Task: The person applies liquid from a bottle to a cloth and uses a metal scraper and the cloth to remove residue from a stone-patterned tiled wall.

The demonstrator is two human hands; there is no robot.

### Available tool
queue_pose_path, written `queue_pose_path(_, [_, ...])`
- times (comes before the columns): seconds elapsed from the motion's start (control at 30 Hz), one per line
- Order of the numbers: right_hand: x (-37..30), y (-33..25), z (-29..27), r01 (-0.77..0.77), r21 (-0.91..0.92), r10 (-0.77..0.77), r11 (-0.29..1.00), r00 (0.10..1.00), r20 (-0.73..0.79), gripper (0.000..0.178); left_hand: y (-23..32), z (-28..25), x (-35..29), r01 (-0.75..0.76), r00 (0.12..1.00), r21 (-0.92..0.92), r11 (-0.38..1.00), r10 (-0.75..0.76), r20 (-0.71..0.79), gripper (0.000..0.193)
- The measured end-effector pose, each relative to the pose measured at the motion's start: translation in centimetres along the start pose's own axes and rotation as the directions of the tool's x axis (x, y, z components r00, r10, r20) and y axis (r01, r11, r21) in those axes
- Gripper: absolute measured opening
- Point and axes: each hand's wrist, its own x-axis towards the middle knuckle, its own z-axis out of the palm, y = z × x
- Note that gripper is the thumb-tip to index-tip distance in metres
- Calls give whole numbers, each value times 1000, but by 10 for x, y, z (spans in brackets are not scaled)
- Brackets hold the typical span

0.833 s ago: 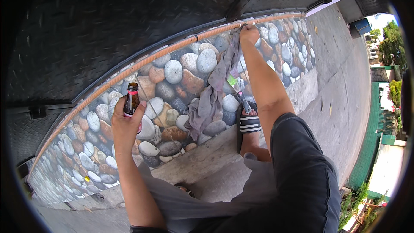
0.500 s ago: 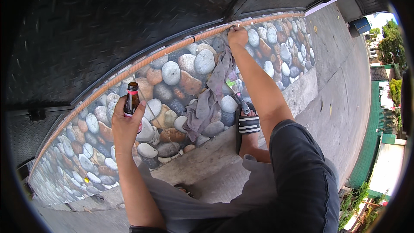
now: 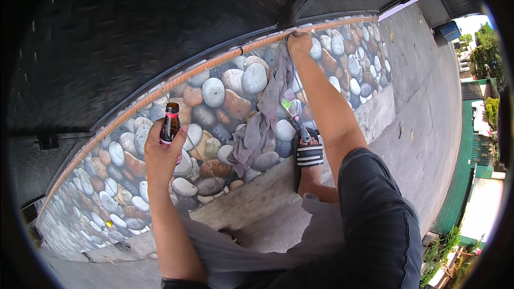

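Observation:
My left hand (image 3: 165,147) is wrapped round a dark brown glass bottle (image 3: 171,122) with a red band at its neck. The bottle is upright and uncapped. At the orange-brown strip (image 3: 219,62) along the foot of the black metal gate, my right hand (image 3: 300,44) is closed on the upper end of a crumpled grey rag (image 3: 267,115). The fingertips are partly hidden against the strip. From there the rag trails down over the pebble-patterned surface (image 3: 213,92). Beside its lower part lies a paint-stained, flat-ended tool (image 3: 293,115) with a dark handle.
The black metal gate (image 3: 160,27) rises just beyond the strip. My foot in a striped slide sandal (image 3: 309,155) stands near the tool. Grey concrete (image 3: 412,107) extends to the right, with a blue-lidded bin (image 3: 447,32) farther off and greenery at the far right.
The bottle and my left hand have shifted slightly right. My right hand has moved a little to the right along the strip, still gripping the rag.

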Motion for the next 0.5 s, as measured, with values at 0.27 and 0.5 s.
queue_pose_path(0.27, [-64, -34, 1, 26, 336, -77, 941, 987, 141, 26, 3, -11, -5, 63, 998, -30, 998, -63, -6, 35])
queue_pose_path(0.5, [-148, -73, 12, 516, 309, -547, 799, 837, 16, 8, 3, -7, -3, 2, 1000, -52, 999, -3, -22, 35])
